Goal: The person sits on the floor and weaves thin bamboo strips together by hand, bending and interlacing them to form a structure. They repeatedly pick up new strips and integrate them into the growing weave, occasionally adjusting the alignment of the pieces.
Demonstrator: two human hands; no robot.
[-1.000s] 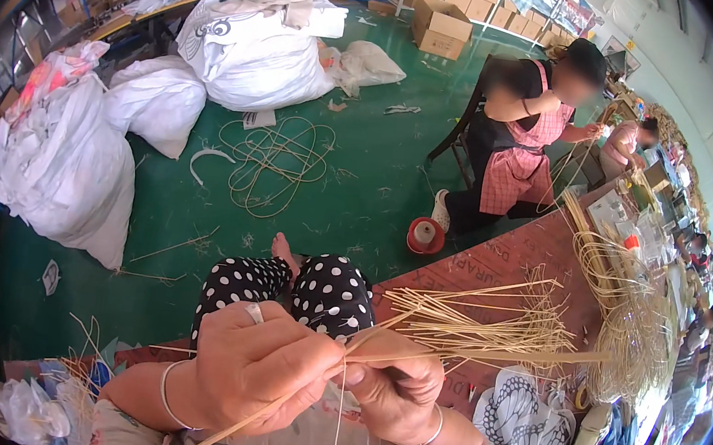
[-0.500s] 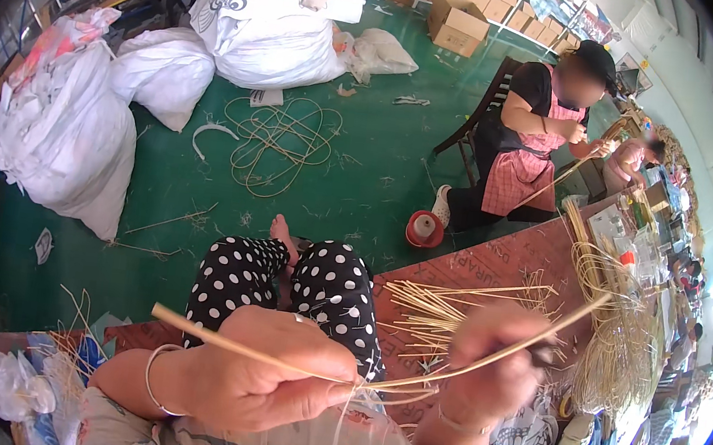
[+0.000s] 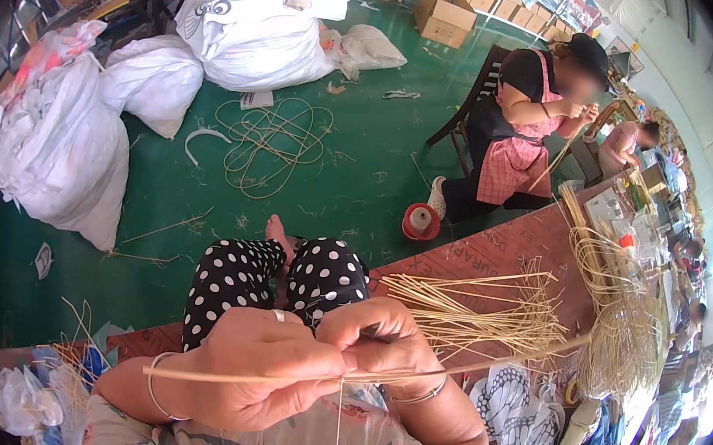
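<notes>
My left hand (image 3: pixel 269 369) is closed, thumb and fingers pinching a long thin cane strip (image 3: pixel 490 362) whose tan ends reach out to both sides. More than one strip seems to lie together at the grip. Just to the right, my right hand (image 3: pixel 385 338) has its fingers curled, the tips pressed close to the left fingertips above the strip. What they pinch is hidden. From the join a pale thread (image 3: pixel 338 436) hangs down over my lap. Beyond the right hand, many loose cane sticks (image 3: pixel 483 312) lie in a pile on a reddish-brown board (image 3: pixel 457 269).
At right lie bundled cane coils (image 3: pixel 624 341) and a black-and-white patterned sheet (image 3: pixel 518 412). Plastic scraps (image 3: pixel 20 395) sit at lower left. White sacks (image 3: pixel 62 145) and a cane coil (image 3: pixel 273 147) rest on the green floor. A seated co-worker (image 3: pixel 527 110) works near a red bowl (image 3: pixel 421 222).
My right hand, blurred and farther right before, has come in beside the left fingertips. The cane strip lies flatter, and its left end has dropped. The co-worker's hands have risen slightly.
</notes>
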